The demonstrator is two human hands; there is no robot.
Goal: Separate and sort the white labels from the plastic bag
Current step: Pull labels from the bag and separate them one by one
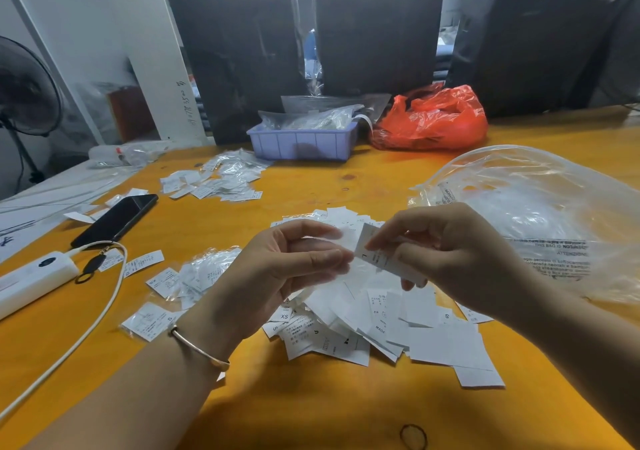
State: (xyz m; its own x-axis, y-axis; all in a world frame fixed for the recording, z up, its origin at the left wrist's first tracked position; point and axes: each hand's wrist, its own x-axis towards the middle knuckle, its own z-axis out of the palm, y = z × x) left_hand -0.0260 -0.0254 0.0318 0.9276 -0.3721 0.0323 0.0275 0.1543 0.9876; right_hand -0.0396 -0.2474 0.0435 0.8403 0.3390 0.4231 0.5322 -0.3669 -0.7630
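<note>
Our left hand (pixel 294 259) pinches a blurred clear sleeve (pixel 332 241), our right hand (pixel 446 252) pinches a label (pixel 372 247) over the pile (pixel 398 321), partly hidden beneath, reading "XS", "S", "MADE"; the bag (pixel 540 214), right, says "ATTENZIONE".

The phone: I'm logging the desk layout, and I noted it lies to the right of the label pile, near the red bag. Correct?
Not quite. The head view shows the phone left of the label pile, beside the white power bank; the red bag sits far off.
</note>
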